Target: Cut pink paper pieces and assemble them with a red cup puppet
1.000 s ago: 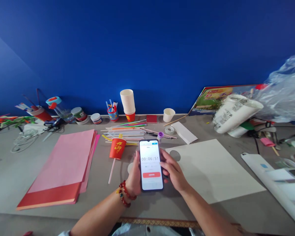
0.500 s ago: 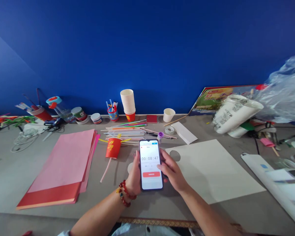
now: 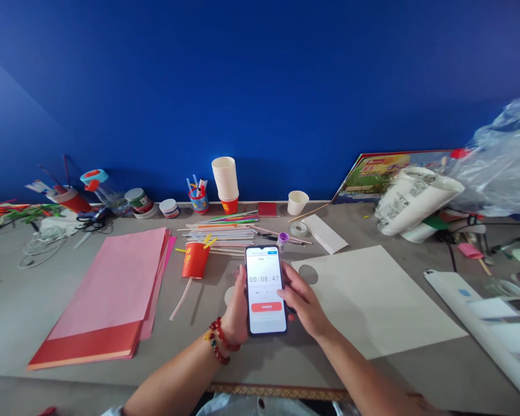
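A smartphone [image 3: 266,289] stands upright over the table's near middle, its white screen showing a timer and a red button. My left hand [image 3: 236,315], with a red bead bracelet on the wrist, grips the phone's left edge and back. My right hand [image 3: 302,303] wraps the phone's right edge, thumb resting on the screen near the timer digits. Left of the phone lies a red paper cup [image 3: 195,260] with gold characters, fixed on a pale straw and tipped leftward.
Pink and red paper sheets [image 3: 112,289] lie at left, a cream sheet [image 3: 372,294] at right. Behind the phone are a straw pile [image 3: 225,231], stacked paper cups [image 3: 225,182], a white cup [image 3: 297,202], tape roll [image 3: 300,228], paint jars, scissors and plastic bags [image 3: 498,162].
The red cup on its straw has rolled or tipped leftward across the table. My right thumb came onto the screen, and the timer reading changed from 00:06:51 to 00:08:47.
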`<state>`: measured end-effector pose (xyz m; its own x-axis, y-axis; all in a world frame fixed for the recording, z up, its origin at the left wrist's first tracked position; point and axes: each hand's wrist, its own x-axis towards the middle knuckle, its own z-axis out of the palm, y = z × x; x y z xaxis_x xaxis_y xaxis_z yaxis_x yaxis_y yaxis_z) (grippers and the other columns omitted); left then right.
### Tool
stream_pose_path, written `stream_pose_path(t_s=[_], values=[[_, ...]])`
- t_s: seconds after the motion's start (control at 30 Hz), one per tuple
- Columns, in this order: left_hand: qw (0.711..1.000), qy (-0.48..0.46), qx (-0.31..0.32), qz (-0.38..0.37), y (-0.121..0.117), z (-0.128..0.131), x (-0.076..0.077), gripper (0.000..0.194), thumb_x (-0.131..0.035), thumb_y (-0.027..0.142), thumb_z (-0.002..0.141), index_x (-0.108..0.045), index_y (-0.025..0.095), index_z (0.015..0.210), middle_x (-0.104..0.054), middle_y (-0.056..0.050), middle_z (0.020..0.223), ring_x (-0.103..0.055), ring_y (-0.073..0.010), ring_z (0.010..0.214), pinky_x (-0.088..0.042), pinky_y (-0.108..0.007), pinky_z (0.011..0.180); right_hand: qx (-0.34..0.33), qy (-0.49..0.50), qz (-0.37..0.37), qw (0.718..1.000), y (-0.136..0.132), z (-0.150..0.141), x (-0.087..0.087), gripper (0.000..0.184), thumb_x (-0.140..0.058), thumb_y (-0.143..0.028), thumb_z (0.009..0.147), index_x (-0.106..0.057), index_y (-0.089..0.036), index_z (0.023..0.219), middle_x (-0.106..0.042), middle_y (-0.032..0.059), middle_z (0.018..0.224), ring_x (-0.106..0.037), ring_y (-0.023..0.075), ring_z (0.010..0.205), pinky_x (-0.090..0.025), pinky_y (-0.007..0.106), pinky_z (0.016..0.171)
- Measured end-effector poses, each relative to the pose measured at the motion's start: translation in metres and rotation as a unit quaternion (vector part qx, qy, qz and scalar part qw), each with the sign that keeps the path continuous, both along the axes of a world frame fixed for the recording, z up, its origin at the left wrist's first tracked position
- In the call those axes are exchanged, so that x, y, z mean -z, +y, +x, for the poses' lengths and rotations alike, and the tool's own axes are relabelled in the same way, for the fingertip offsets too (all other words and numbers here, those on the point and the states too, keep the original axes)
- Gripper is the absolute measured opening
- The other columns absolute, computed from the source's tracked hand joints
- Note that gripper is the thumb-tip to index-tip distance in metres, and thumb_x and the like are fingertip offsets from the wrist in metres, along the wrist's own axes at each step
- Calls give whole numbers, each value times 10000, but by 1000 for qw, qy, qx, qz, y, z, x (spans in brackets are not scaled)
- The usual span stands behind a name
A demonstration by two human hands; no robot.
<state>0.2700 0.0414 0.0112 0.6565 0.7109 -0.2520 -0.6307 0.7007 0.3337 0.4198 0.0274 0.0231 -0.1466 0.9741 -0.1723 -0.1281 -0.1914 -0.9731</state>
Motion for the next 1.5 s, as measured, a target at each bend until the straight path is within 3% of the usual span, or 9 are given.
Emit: stream_pose_path(t_s=[0.27,0.53,0.7,0.83,1.0,1.17,1.5], values=[[1000,-1,2,-2,0,0,2,828,-268,743,892,-654,79,1201,-729,-203,1063,-731,-301,835,-545,-431,786,-1,-2,-6,1000,1,2,5,659,-588,-357,824,-416,-260,1452,-690,42,971,-523,115,556,-335,145,337],[999,-36,11,3,1,0,6,816,-271,746,890,-637,98,1228,-731,-192,1064,-721,-302,892,-517,-450,855,-10,16,-6,1000,2,5,10,644,-593,-346,837,-416,-277,1452,-647,25,930,-445,88,539,-343,134,340],[999,-19,36,35,1,-1,5,943,-233,805,847,-595,42,1266,-727,-231,1018,-724,-324,853,-519,-451,824,12,53,-32,998,4,4,9,563,-616,-439,842,-506,-276,1369,-485,-38,716,-385,74,513,-367,124,343],[998,-26,32,51,2,-1,5,946,-219,787,864,-565,20,1295,-681,-257,1139,-697,-337,959,-514,-446,843,44,58,-61,995,8,3,6,526,-595,-607,838,-590,-244,1219,-377,-66,643,-386,68,452,-379,144,289],[996,-28,45,71,2,1,6,940,-221,779,870,-569,12,1288,-635,-272,1220,-672,-351,1008,-517,-465,838,10,56,-63,996,13,11,-5,472,-639,-617,806,-617,-207,1038,-390,-82,564,-416,80,384,-431,208,263],[995,-33,54,82,2,3,1,947,-198,778,871,-577,9,1275,-650,-283,1178,-683,-345,963,-518,-488,828,-23,46,-87,995,15,21,-10,446,-650,-588,817,-618,-196,1028,-437,-78,513,-467,93,373,-433,197,299],[994,-8,70,83,1,3,-3,982,-172,786,865,-581,-13,1263,-660,-286,1162,-669,-359,1028,-489,-510,900,18,44,-75,996,13,18,-16,397,-695,-544,800,-630,-187,961,-443,-77,512,-430,63,378,-344,155,325]])
